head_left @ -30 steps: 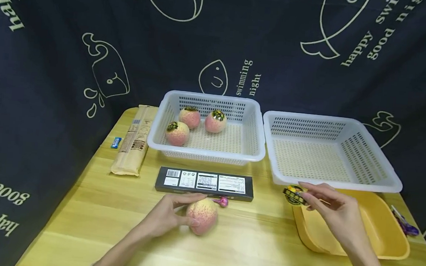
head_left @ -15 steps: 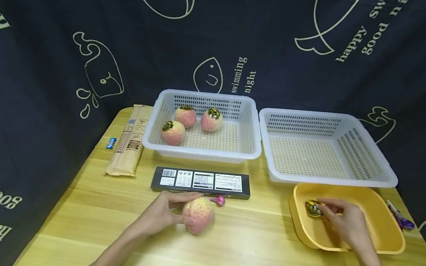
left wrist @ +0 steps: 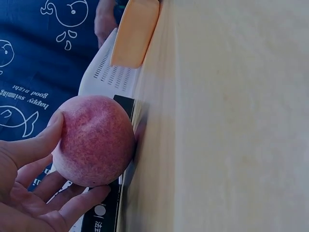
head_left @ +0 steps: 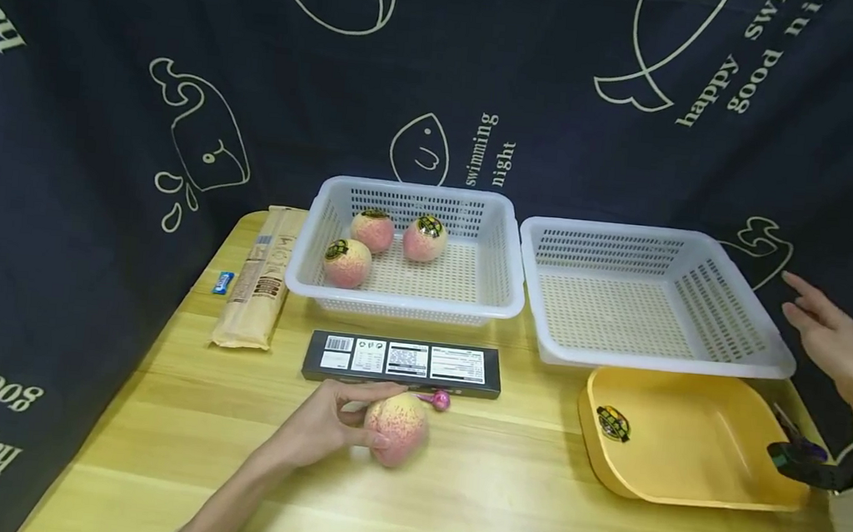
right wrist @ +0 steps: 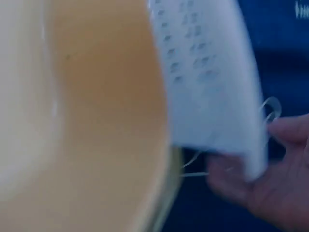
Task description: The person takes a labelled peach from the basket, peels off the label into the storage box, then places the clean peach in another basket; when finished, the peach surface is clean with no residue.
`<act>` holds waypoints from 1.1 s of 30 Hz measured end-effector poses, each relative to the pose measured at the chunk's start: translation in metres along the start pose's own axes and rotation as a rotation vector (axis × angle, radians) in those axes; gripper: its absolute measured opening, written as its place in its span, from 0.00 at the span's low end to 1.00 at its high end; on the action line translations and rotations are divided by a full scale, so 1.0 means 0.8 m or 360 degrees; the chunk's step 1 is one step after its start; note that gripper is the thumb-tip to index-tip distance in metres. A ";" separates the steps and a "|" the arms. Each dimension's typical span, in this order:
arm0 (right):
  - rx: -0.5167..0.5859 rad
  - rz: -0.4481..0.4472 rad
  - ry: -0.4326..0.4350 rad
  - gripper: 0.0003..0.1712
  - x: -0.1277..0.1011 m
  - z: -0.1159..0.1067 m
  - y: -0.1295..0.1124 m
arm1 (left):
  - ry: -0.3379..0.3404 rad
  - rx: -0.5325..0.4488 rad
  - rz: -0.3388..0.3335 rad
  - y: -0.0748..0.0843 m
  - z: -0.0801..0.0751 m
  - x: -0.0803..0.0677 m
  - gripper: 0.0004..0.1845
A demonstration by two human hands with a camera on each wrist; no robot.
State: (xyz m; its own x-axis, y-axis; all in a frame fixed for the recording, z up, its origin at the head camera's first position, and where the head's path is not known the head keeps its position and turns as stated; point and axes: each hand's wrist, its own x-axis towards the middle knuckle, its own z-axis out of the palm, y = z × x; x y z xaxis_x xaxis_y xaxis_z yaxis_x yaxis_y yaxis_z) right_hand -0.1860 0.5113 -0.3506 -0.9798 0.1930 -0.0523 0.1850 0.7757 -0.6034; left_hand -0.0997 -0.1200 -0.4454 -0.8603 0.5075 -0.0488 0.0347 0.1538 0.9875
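wood table, whale curtain behind.
sticker now dropped in tray; right hand lifted to 3 o'clock, fingers loose, empty; left hand cups peach.

Dark blue whale-print cloth backdrop is showing cream lettering: "swimming night" beside the middle whale, "happy sw…" and "good ni…" cut off top right, and "good n…" and "happy" reading upside down at lower left. Flat black rectangular box is carrying a barcode and white label panels, print too small to read. Round fruit stickers, tan packet, small blue wrapper: unreadable.
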 end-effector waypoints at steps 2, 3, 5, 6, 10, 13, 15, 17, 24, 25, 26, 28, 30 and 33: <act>0.0146 -0.0003 -0.0171 0.33 0.024 0.000 0.032 | -0.0003 -0.0029 -0.0016 0.000 0.001 0.001 0.35; 0.0251 -0.0021 -0.0265 0.33 0.033 0.002 0.045 | 0.0001 -0.0036 -0.0022 0.000 0.001 0.002 0.35; 0.0446 -0.0070 -0.0420 0.32 0.047 0.005 0.064 | 0.0006 -0.0036 -0.0037 0.002 0.000 0.003 0.35; 0.0527 -0.0097 -0.0473 0.32 0.049 0.006 0.071 | -0.0005 -0.0047 -0.0047 0.004 0.001 0.003 0.34; 0.0722 -0.0132 -0.0532 0.32 0.049 0.010 0.079 | -0.0104 -0.0029 -0.0018 0.029 0.002 0.010 0.33; 0.0815 -0.0087 -0.0537 0.32 0.044 0.010 0.075 | -0.0186 -0.0032 0.0125 0.071 0.007 0.038 0.32; 0.0908 -0.0061 -0.0543 0.33 0.042 0.010 0.073 | -0.0199 -0.0034 0.0239 0.105 0.015 0.066 0.32; 0.1001 -0.0053 -0.0538 0.32 0.040 0.011 0.072 | -0.0162 -0.0021 0.0337 0.135 0.027 0.106 0.32; 0.0737 -0.0096 -0.0453 0.31 0.040 0.018 0.064 | 0.0015 0.0228 0.0413 0.164 0.090 0.248 0.30; 0.0712 -0.0090 -0.0451 0.31 0.040 0.017 0.062 | 0.0014 0.0227 0.0425 0.161 0.102 0.264 0.30; 0.0724 -0.0077 -0.0460 0.31 0.039 0.017 0.060 | 0.0012 0.0238 0.0439 0.158 0.113 0.278 0.29; 0.0752 -0.0048 -0.0464 0.31 0.037 0.014 0.058 | 0.0000 0.0310 0.0428 0.153 0.135 0.298 0.28; 0.0764 -0.0016 -0.0461 0.31 0.034 0.012 0.057 | -0.0043 0.0412 0.0374 0.147 0.155 0.313 0.27; 0.0718 -0.0009 -0.0448 0.31 0.030 0.012 0.058 | -0.0141 0.0540 0.0241 0.140 0.178 0.329 0.26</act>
State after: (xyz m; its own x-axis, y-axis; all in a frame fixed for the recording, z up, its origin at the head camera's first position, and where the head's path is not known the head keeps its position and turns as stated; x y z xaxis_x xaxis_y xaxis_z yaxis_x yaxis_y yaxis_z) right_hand -0.2017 0.5461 -0.3873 -0.9746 -0.0270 -0.2223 0.1896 0.4285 -0.8834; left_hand -0.2499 0.1516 -0.3688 -0.7857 0.6151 0.0664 0.3373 0.3359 0.8795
